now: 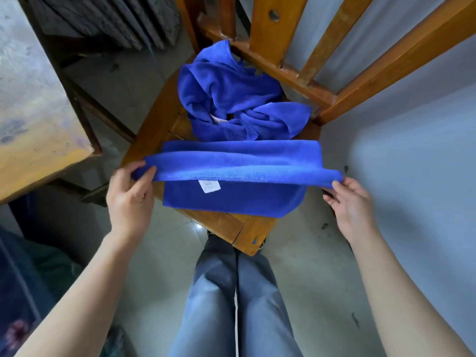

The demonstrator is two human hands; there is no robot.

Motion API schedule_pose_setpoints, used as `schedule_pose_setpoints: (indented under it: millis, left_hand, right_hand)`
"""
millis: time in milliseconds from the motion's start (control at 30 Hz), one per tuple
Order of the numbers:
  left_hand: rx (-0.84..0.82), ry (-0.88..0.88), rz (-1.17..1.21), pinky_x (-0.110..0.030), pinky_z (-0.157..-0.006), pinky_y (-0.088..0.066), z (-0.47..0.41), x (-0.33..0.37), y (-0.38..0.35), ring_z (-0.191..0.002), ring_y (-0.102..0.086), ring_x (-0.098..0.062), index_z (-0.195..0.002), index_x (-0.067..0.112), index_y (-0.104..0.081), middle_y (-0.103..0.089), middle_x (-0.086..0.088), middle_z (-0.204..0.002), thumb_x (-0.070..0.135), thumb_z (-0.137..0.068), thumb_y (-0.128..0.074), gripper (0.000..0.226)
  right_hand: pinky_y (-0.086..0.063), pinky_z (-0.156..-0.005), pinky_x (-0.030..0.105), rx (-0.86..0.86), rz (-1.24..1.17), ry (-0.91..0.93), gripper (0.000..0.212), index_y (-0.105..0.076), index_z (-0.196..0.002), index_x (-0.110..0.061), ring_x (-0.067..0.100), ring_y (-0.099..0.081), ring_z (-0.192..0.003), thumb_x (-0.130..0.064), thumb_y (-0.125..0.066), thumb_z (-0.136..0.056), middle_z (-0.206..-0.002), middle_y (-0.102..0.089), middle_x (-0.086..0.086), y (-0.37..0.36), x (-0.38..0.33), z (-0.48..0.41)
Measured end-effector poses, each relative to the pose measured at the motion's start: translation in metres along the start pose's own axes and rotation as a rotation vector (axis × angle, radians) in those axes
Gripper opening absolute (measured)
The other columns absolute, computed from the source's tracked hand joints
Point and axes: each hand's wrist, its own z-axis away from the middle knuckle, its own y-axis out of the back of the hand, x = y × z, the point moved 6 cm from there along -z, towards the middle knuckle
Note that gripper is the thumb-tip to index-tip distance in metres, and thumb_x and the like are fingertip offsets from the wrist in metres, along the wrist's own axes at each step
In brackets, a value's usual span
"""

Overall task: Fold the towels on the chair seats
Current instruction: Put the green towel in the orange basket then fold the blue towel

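A blue towel (239, 163) is stretched across the front of a wooden chair seat (221, 222), its near edge lifted and its lower layer with a white tag lying flat on the seat. My left hand (131, 194) pinches the towel's left corner. At the other end, my right hand (350, 199) pinches the right corner. Behind it, a second blue towel (231, 96) lies crumpled at the back of the seat, against the chair's slatted back (283, 70).
A worn wooden table (33, 112) stands to the left of the chair. A pale wall (412, 155) runs close along the right. My legs in jeans (231, 292) stand on the grey tiled floor just before the seat's front corner.
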Motion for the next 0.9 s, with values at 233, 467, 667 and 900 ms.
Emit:
schedule_pose_setpoints:
  millis: [233,467,667,900]
  left_hand:
    - [-0.692,0.604,0.081,-0.030,-0.103,-0.036,0.091,-0.050,-0.095,-0.123,-0.046,-0.035,-0.112,0.004,-0.067,-0.044,-0.019,-0.137,0.006,-0.090,-0.055,0.025]
    - [-0.589,0.978,0.238,-0.032,-0.087,-0.043,0.096,-0.056,-0.094,-0.100,-0.059,-0.032,-0.103,0.003,-0.071,-0.062,-0.013,-0.113,0.000,-0.086,-0.056,0.023]
    - [-0.556,1.355,0.532,-0.037,-0.094,-0.049,0.100,-0.064,-0.098,-0.090,-0.061,-0.028,-0.107,0.001,-0.066,-0.063,-0.014,-0.101,-0.011,-0.080,-0.060,0.031]
    - [-0.385,1.408,0.584,-0.034,-0.086,-0.047,0.096,-0.065,-0.086,-0.095,-0.057,-0.028,-0.110,-0.004,-0.062,-0.058,-0.011,-0.108,-0.003,-0.088,-0.053,0.024]
  right_hand:
    - [-0.043,-0.094,0.040,0.076,0.385,-0.318,0.024,-0.048,-0.072,-0.018,0.018,-0.052,-0.092,-0.001,-0.056,-0.088,-0.088,-0.057,0.002,0.014,0.068,-0.024]
    - [-0.041,-0.093,0.041,0.027,0.413,-0.376,0.020,-0.053,-0.075,-0.016,0.011,-0.050,-0.076,-0.001,-0.047,-0.086,-0.081,-0.055,-0.001,0.000,0.086,-0.039]
    - [-0.039,-0.088,0.038,-0.029,0.243,-0.453,0.019,-0.052,-0.081,-0.018,0.018,-0.057,-0.077,-0.008,-0.040,-0.093,-0.079,-0.055,0.002,-0.011,0.104,-0.038]
    - [-0.043,-0.063,0.028,0.017,0.207,-0.418,0.018,-0.051,-0.080,-0.018,0.020,-0.057,-0.069,-0.003,-0.050,-0.091,-0.080,-0.060,0.005,0.008,0.102,-0.025]
